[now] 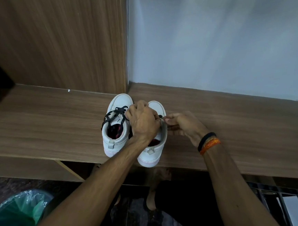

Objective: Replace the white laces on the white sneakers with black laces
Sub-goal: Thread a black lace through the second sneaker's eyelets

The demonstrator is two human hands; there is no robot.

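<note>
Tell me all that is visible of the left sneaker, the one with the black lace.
The left sneaker is white, smooth like leather, with a pinkish sole edge and a heel tab. It stands upright on the wooden shelf, toe toward the wall, close beside the right sneaker. A black lace crosses its eyelets; the lining looks red and dark. The left hand reaches over its right side.

Two white sneakers on the wooden shelf (55, 121), side by side at its front edge: the left sneaker (115, 123) and the right sneaker (154, 148). One black lace (115, 114) shows, threaded on the left one; the lacing on the right one is hidden. Two hands over the pair: left hand (142, 121) and right hand (185, 126). Two bands (208, 142) on the right wrist, one black, one orange. One bin (18, 219) with one green liner, below the shelf's left end. Two bare feet (158, 186) under the front edge.
</note>
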